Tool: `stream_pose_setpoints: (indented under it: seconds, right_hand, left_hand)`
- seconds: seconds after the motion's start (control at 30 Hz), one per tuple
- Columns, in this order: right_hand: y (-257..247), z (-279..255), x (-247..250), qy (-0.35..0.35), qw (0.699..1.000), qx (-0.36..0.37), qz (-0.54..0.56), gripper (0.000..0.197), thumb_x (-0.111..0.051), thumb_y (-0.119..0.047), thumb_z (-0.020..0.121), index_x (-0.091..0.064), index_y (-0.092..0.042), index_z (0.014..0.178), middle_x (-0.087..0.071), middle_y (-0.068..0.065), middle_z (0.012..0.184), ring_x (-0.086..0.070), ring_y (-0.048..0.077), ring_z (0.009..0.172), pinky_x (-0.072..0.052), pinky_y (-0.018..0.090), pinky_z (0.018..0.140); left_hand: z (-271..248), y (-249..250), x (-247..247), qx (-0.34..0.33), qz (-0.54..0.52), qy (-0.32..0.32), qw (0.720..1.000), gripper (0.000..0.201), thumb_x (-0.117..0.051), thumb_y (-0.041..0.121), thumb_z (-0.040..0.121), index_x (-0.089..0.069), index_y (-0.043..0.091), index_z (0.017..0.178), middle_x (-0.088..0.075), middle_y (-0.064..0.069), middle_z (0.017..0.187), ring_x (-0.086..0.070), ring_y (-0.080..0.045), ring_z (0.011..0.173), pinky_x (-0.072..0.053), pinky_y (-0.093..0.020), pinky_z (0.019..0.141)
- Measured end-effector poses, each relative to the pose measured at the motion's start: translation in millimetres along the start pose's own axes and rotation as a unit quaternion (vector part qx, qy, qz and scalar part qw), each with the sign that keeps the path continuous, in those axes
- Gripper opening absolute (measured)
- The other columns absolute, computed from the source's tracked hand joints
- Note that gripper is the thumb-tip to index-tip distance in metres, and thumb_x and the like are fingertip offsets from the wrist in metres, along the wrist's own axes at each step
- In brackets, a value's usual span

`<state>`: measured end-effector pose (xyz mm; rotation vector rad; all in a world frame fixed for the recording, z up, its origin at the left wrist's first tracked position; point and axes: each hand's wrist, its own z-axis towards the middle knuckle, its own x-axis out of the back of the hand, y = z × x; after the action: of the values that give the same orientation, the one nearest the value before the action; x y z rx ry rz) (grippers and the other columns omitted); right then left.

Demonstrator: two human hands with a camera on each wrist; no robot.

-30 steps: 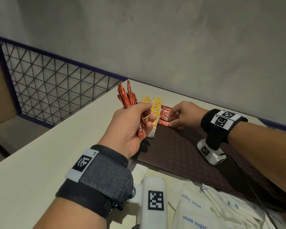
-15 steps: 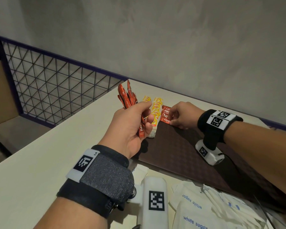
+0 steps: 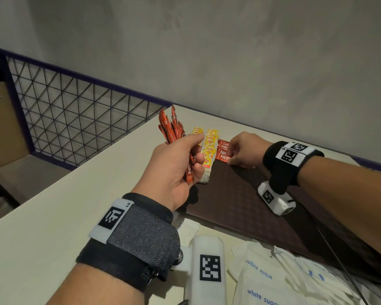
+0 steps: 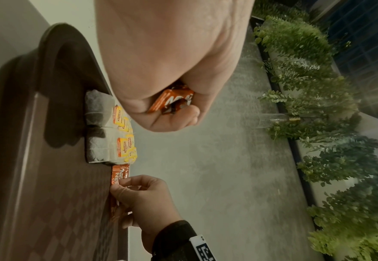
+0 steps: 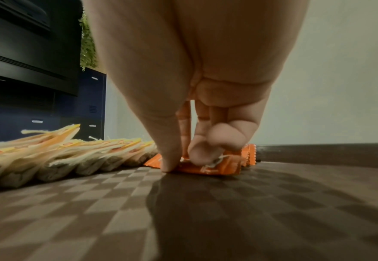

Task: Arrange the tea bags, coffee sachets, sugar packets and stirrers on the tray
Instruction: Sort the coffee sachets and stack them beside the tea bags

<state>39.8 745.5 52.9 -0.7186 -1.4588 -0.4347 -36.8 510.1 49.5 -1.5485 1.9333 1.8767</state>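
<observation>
Two hands worked at the centre of the head view, over a pale tabletop (image 3: 59,208) that ran from the lower left toward a rough grey wall (image 3: 229,51) filling the upper frame. A dark brown tray (image 3: 235,199) with a faint chequered weave lay on that tabletop at centre right; the right wrist view showed its low raised rim (image 5: 317,151) at the far edge.

At the tray's upper left corner, yellow-tagged tea bags (image 3: 210,148) lay overlapped in a row. Just beside them, to their right, red coffee sachets (image 3: 223,150) lay flat on the tray, and the right hand (image 3: 243,149) had its grip on them, thumb and fingertips (image 5: 197,153) pressed down on the topmost one.

The left hand (image 3: 174,170) hovered above the tray's left edge, its grip clenched round a fanned bunch of red sachets (image 3: 171,128) whose tips pointed up toward the wall.

White sugar packets (image 3: 273,280) lay loose on the tabletop at the lower right, below the tray's near edge.

Left of the tabletop, a dark mesh railing with a purple frame (image 3: 75,115) crossed the middle left, with a brown cardboard box (image 3: 2,126) at the far left edge. Green foliage (image 4: 317,123) filled the right side of the left wrist view.
</observation>
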Motion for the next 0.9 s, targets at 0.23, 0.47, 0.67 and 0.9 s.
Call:
stream_pose_setpoints:
  seconds: [0.23, 0.47, 0.67, 0.9]
  right_hand:
    - [-2, 7, 1, 0.002, 1.0, -0.027, 0.005, 0.02, -0.083, -0.021, 0.083, -0.068, -0.013, 0.093, -0.075, 0.012, 0.08, -0.07, 0.022, 0.057, -0.053, 0.026, 0.046]
    - [-8, -4, 34, 0.062, 0.995, -0.022, 0.078, 0.027, -0.081, -0.039, 0.084, -0.07, -0.017, 0.093, -0.069, 0.005, 0.082, -0.062, 0.019, 0.063, -0.048, 0.029, 0.052]
    - [-14, -56, 70, 0.072, 0.95, -0.027, 0.301, 0.03, -0.076, -0.03, 0.091, -0.068, -0.004, 0.105, -0.059, 0.006, 0.085, -0.051, 0.016, 0.06, -0.042, 0.027, 0.046]
    - [-41, -119, 61, -0.074, 0.869, 0.009, 0.489, 0.03, -0.074, -0.036, 0.086, -0.071, -0.01, 0.1, -0.061, 0.004, 0.08, -0.057, 0.016, 0.061, -0.044, 0.024, 0.045]
  left_hand:
    - [-7, 3, -5, 0.05, 0.027, -0.057, 0.997, 0.034, -0.077, 0.044, 0.09, -0.058, 0.016, 0.084, -0.051, 0.002, 0.063, -0.047, -0.005, 0.045, -0.029, -0.014, 0.031]
    - [-9, 3, -4, 0.094, 0.074, -0.114, 0.986, 0.029, -0.071, 0.03, 0.094, -0.05, 0.012, 0.085, -0.044, 0.001, 0.067, -0.036, -0.005, 0.046, -0.024, -0.014, 0.029]
    - [-17, 5, -5, 0.138, 0.052, -0.2, 0.969, 0.023, -0.055, 0.025, 0.099, -0.048, 0.009, 0.084, -0.048, 0.0, 0.066, -0.039, -0.005, 0.042, -0.027, -0.015, 0.027]
    - [-27, 2, -8, 0.075, 0.11, -0.195, 0.972, 0.023, -0.061, 0.026, 0.102, -0.065, 0.007, 0.113, -0.072, -0.007, 0.082, -0.061, -0.011, 0.054, -0.039, -0.015, 0.033]
